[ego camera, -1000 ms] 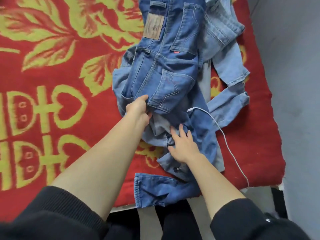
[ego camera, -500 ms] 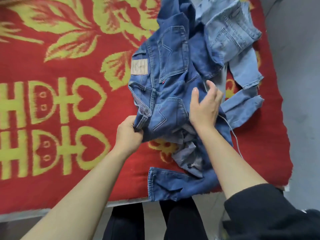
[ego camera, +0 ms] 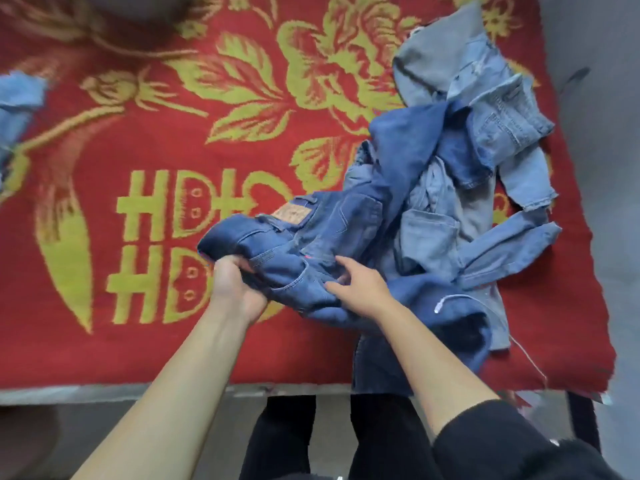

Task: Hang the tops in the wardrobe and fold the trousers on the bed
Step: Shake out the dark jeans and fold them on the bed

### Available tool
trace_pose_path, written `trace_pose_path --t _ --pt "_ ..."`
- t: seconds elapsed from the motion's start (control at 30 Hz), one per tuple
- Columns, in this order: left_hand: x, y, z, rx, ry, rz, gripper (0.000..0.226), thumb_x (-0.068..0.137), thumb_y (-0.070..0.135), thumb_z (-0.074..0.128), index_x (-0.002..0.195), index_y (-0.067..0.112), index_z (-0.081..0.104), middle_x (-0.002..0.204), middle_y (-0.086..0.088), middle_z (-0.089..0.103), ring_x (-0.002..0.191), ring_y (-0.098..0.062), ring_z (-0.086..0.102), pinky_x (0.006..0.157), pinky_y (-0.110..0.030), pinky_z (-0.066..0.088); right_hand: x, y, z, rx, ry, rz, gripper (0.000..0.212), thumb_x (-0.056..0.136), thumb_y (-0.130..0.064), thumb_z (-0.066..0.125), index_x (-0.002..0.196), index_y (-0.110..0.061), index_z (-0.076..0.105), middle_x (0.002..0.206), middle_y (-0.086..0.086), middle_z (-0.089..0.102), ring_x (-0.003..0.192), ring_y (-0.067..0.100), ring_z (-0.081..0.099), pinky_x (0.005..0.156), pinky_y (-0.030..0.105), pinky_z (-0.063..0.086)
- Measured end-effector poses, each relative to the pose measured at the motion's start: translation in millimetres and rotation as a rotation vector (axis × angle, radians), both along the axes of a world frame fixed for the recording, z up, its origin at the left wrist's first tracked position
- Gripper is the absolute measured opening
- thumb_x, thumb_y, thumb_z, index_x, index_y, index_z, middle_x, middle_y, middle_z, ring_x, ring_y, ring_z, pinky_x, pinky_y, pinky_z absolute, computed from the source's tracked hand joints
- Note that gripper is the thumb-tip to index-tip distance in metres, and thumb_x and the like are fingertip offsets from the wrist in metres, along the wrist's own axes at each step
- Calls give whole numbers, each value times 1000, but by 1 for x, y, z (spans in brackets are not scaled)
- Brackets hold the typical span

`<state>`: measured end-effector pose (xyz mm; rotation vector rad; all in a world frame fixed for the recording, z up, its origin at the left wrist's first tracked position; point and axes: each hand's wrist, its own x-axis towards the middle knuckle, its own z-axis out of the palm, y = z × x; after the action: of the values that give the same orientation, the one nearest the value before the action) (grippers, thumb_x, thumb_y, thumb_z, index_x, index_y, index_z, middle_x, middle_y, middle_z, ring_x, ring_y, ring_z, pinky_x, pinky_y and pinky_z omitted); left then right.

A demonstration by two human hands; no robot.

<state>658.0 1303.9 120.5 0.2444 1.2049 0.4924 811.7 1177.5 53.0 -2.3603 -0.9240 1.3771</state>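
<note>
Dark blue jeans (ego camera: 311, 244) bunched at near edge of bed (ego camera: 138, 341), waistband end lifted, leather patch (ego camera: 291, 213) facing up. Left hand (ego camera: 235, 285) grips waistband from below, fingers curled round denim. Right hand (ego camera: 360, 289) just beside it on same jeans, index finger stretched, thumb out: pinching or only touching, cannot tell. Paler jeans (ego camera: 502, 126) heaped behind, to right. White cable (ego camera: 450, 298) lies across dark denim near right wrist.

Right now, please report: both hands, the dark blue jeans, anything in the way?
Left hand grips waistband of dark blue denim jeans. Right hand pinches same jeans. Thin white cable lies over tangled denim pile.
</note>
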Motion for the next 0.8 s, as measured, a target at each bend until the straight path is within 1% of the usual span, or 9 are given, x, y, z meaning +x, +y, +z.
trace_pose_path --t 0.07,0.13,0.3,0.37,0.5,0.57,0.63,0.73,0.8 --pt "-19 23 47 111 -78 -58 50 67 11 41 110 0 64 116 -17 66 103 -35 65 94 -46 52 -22 15 32 57 0 24 56 87 -47 65 139 -29 55 106 -3 71 103 19 66 96 31 48" --pt "-37 42 101 226 -172 -88 45 68 17 52 108 3 68 118 -17 65 108 -35 63 96 -45 51 -33 38 71 221 -148 -22 45 87 -52 64 127 -30 64 111 -2 68 106 18 64 97 34 48" --pt "-86 73 238 627 -465 -84 16 51 25 72 62 13 75 68 0 71 66 -12 69 63 -21 55 -44 103 191 597 -181 -252 63 87 -33 66 145 -21 45 137 7 47 128 17 46 106 25 31" --pt "-106 81 283 732 -545 -73 14 50 23 69 57 11 74 63 -2 70 61 -13 69 57 -20 54 -54 128 235 662 -83 -244 73 80 -38 58 149 -22 42 144 7 44 136 17 40 111 25 26" --pt "-143 95 350 801 -756 -238 36 63 29 86 87 4 76 90 -16 74 89 -30 70 81 -34 55 -91 163 304 829 259 -247 85 78 -29 55 156 -24 23 159 18 28 146 25 28 119 49 24" --pt "-163 102 370 902 -731 -394 44 50 42 90 77 10 75 78 -7 74 75 -22 69 72 -27 53 -105 173 323 822 415 -125 97 76 -20 58 158 -29 7 161 9 27 143 18 35 118 44 31" --pt "-178 99 384 950 -731 -464 38 49 41 88 66 10 72 64 -3 69 59 -16 65 58 -19 48 -117 178 326 744 559 16 102 78 -17 64 157 -37 3 147 -1 50 130 15 53 112 44 39" --pt "-191 93 386 885 -615 -270 20 45 23 76 56 9 67 56 -4 65 52 -16 63 53 -18 50 -137 168 313 513 642 105 82 79 -15 67 153 -22 31 124 3 69 121 27 61 110 56 39" --pt "-197 94 378 859 -430 -206 21 45 13 65 65 7 61 61 -5 64 59 -19 61 63 -24 50 -152 148 302 428 593 221 47 71 -20 70 117 -9 67 111 12 71 106 33 65 101 51 47"
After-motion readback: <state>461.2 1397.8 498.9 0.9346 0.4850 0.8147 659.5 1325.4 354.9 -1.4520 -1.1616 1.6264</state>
